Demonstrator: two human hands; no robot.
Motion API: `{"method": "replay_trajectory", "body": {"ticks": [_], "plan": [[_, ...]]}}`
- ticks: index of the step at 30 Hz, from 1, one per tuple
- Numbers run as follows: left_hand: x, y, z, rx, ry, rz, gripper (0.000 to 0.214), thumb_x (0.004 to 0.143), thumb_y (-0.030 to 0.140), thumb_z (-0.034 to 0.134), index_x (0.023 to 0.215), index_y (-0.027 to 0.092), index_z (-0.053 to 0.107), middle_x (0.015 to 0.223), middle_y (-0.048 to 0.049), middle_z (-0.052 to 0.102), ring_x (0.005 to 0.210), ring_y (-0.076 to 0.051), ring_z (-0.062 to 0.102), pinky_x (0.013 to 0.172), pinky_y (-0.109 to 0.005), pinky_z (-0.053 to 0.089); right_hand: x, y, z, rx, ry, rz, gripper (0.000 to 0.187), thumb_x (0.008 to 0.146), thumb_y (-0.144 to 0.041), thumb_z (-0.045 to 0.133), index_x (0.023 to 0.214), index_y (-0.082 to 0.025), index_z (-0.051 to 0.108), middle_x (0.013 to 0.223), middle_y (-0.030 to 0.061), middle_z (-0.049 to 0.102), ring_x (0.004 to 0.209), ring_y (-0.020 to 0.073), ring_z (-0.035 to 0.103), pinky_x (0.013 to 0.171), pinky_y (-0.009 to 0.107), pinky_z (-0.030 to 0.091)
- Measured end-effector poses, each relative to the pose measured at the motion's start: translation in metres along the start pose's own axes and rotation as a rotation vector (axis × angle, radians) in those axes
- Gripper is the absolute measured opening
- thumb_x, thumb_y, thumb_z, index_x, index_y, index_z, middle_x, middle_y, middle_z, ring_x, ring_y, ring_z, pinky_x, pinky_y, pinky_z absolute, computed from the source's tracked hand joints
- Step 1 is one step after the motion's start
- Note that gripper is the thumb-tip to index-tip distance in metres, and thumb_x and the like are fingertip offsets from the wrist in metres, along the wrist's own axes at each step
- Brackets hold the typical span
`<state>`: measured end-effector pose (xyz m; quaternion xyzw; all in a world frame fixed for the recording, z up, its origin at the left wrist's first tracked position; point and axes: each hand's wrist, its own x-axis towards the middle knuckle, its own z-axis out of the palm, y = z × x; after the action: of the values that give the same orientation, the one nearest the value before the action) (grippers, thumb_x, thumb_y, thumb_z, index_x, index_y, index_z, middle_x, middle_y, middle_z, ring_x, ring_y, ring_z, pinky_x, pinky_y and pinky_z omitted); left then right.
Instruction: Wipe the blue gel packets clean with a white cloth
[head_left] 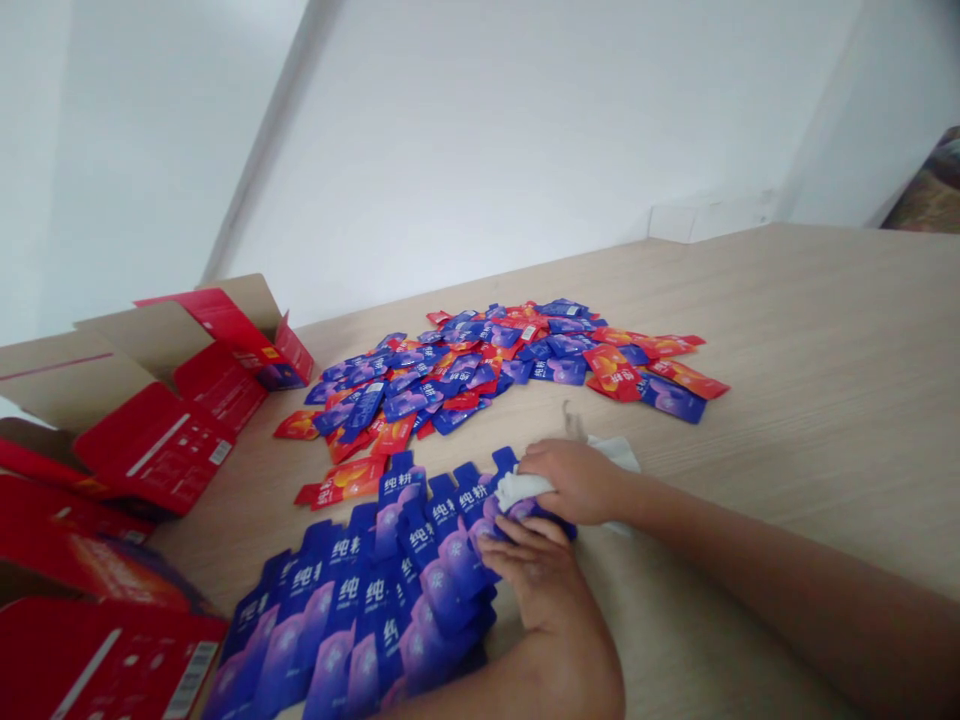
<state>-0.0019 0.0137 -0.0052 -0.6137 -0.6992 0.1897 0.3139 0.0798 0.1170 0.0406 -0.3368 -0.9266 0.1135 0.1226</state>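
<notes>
A fanned row of flat blue and purple packets (360, 600) lies on the wooden table (810, 380) in front of me. My left hand (536, 575) rests on the right end of the row, fingers curled over a packet's edge. My right hand (574, 480) is closed round a white cloth (517, 488) and presses it against the top packet. More of the white cloth (619, 452) shows behind that hand. Farther back lies a loose heap of blue and red packets (495, 365).
Flattened red cardboard boxes (150, 440) are stacked at the left, with an opened red box (247, 335) behind them. A white wall runs along the table's far side. A white ledge (705, 215) sits at the back right corner.
</notes>
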Motion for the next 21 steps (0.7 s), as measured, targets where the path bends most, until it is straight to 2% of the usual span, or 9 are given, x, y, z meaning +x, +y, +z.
{"method": "replay_trajectory", "body": {"ticks": [3,5,9,13,17,21], "plan": [[-0.001,-0.002,-0.002,-0.020,0.019,0.020,0.038,0.075,0.007,0.051,0.111,0.013,0.062,0.114,-0.0236,0.062,0.096,-0.038,0.061,0.082,-0.056,0.047,0.000,0.011,-0.002,-0.040,0.030,0.102,0.020,0.074,-0.023,0.054,0.091,-0.015,0.060,0.092,0.0088,0.059,0.088,0.0212,0.053,0.076,0.030,0.037],[-0.001,-0.003,-0.003,-0.031,0.026,0.021,0.037,0.075,0.006,0.051,0.110,0.011,0.062,0.114,-0.0249,0.061,0.096,-0.039,0.061,0.082,-0.056,0.047,-0.002,0.013,-0.005,-0.054,0.049,0.119,0.020,0.075,-0.024,0.053,0.091,-0.015,0.060,0.092,0.0087,0.059,0.087,0.0214,0.052,0.075,0.030,0.037],[0.000,-0.006,-0.006,-0.074,-0.019,0.028,0.039,0.076,0.005,0.050,0.111,0.013,0.062,0.116,-0.0217,0.061,0.097,-0.037,0.062,0.082,-0.053,0.048,-0.003,0.005,-0.010,-0.019,0.068,0.026,0.022,0.073,-0.024,0.054,0.091,-0.015,0.060,0.089,0.0077,0.058,0.086,0.0207,0.052,0.075,0.030,0.036],[0.003,-0.008,-0.008,-0.096,-0.063,0.029,0.038,0.077,0.007,0.048,0.110,0.017,0.064,0.113,-0.0188,0.064,0.095,-0.036,0.063,0.080,-0.051,0.050,-0.002,-0.003,-0.006,0.034,0.015,-0.062,0.021,0.071,-0.024,0.057,0.089,-0.015,0.061,0.087,0.0071,0.058,0.084,0.0202,0.052,0.075,0.029,0.037],[0.000,-0.006,-0.006,-0.020,-0.009,0.020,0.038,0.076,0.006,0.049,0.109,0.017,0.064,0.113,-0.0194,0.064,0.094,-0.037,0.063,0.080,-0.052,0.049,-0.001,0.009,-0.002,-0.002,0.011,0.036,0.021,0.074,-0.022,0.055,0.093,-0.015,0.060,0.092,0.0084,0.059,0.088,0.0210,0.053,0.077,0.030,0.037],[-0.002,-0.004,-0.004,0.019,0.010,0.011,0.038,0.076,0.007,0.049,0.111,0.014,0.061,0.114,-0.0203,0.063,0.096,-0.035,0.062,0.081,-0.053,0.047,-0.004,0.021,-0.008,-0.046,0.050,0.124,0.021,0.077,-0.022,0.051,0.094,-0.015,0.060,0.094,0.0090,0.059,0.089,0.0212,0.053,0.077,0.031,0.037]]}}
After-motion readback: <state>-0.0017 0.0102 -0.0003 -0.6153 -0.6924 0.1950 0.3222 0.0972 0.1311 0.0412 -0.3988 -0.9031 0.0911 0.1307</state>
